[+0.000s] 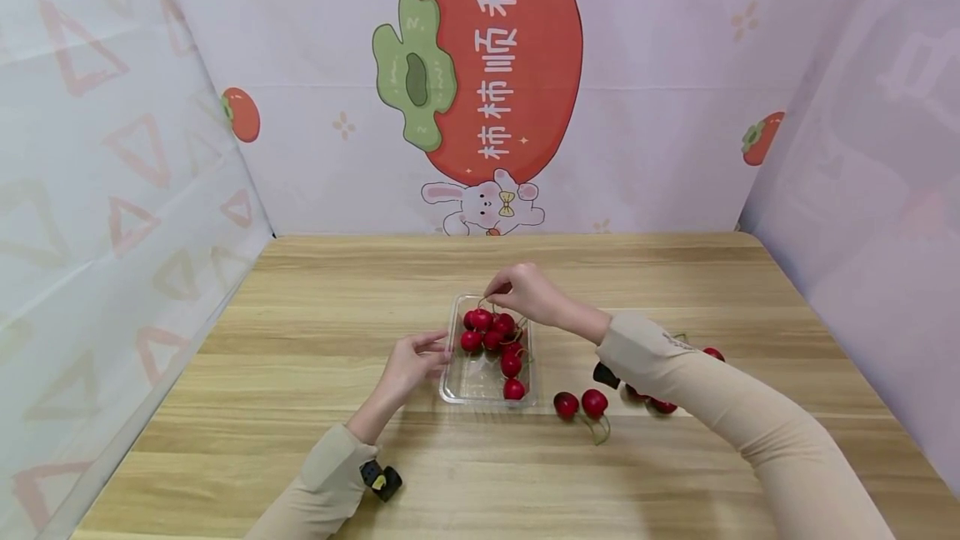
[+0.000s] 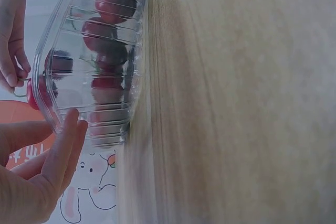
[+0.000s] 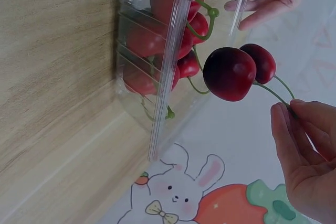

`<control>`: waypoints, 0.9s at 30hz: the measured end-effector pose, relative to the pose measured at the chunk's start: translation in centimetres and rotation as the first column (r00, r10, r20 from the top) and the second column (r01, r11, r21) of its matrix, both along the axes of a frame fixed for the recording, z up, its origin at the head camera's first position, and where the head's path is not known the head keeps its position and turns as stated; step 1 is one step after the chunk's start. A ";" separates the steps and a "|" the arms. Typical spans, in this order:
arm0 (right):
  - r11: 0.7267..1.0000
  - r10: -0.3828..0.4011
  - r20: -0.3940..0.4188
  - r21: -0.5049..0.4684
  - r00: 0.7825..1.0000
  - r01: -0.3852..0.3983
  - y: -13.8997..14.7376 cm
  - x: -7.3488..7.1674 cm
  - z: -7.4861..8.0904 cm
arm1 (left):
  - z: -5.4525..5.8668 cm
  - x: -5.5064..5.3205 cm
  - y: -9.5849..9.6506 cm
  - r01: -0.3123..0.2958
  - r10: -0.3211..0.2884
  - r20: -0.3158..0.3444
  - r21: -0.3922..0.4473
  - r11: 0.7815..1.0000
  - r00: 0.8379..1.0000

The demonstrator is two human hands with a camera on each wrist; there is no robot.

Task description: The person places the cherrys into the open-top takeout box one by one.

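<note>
A clear plastic box stands on the wooden table with several red, green-stemmed cherries inside, mostly along its far and right sides. Over the far end of the box, my right hand pinches a pair of cherries by their stems between thumb and fingertips. The pair hangs just above the rim, as the right wrist view shows. At the box's left side is my left hand; its extended fingers rest against the clear wall.
Two joined cherries lie on the table right of the box. Farther right, more cherries are partly hidden by the right sleeve. A printed cloth hangs behind the table, with pale cloth at both sides.
</note>
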State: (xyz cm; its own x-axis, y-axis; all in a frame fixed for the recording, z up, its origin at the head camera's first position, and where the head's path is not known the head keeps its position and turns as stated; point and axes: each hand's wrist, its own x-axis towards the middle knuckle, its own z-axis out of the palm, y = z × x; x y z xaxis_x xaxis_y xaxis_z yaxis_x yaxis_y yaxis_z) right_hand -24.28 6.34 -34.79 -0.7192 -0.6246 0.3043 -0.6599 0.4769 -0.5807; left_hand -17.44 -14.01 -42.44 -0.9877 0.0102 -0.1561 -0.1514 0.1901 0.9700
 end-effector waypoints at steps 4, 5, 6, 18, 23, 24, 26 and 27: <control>1.000 0.011 0.026 0.021 1.000 -0.011 -0.4 0.1 -0.1 | 0.0 0.0 0.0 0.004 -0.004 -0.002 0.003 1.000 1.000; 1.000 0.011 0.038 0.028 0.999 -0.012 -0.5 0.2 -0.1 | 0.0 0.0 0.0 0.005 -0.005 -0.002 0.005 1.000 1.000; 0.999 0.010 0.051 0.036 0.999 -0.012 -0.6 0.2 -0.1 | 0.0 0.1 0.0 0.005 -0.005 -0.004 0.006 1.000 1.000; 0.995 0.028 0.080 0.098 0.996 -0.036 -1.7 0.7 -0.7 | 0.1 0.1 0.0 0.007 -0.007 -0.015 0.006 1.000 1.000; 0.993 0.032 0.084 0.109 0.996 -0.041 -2.0 0.8 -1.0 | 0.0 0.0 0.0 0.005 -0.005 -0.017 0.003 1.000 1.000; 0.993 0.033 0.081 0.112 0.996 -0.042 -2.0 0.8 -1.0 | 0.1 0.0 0.0 0.006 -0.006 -0.016 0.004 1.000 1.000; 0.993 0.034 0.082 0.113 0.996 -0.043 -2.1 0.9 -1.1 | 0.1 0.0 0.0 0.008 -0.008 -0.014 0.005 1.000 1.000; 0.993 0.037 0.081 0.111 0.996 -0.046 -2.1 0.9 -1.1 | 0.1 0.0 0.0 0.009 -0.009 -0.012 0.007 1.000 1.000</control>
State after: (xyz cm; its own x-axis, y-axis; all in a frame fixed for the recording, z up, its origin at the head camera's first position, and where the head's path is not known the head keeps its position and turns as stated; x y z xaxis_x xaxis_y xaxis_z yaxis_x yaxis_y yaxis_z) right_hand -23.39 4.20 -35.94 -0.7107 -0.6818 0.1735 -0.6348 0.5152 -0.5759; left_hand -17.40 -14.05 -42.36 -0.9894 0.0200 -0.1440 -0.1379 0.1848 0.9730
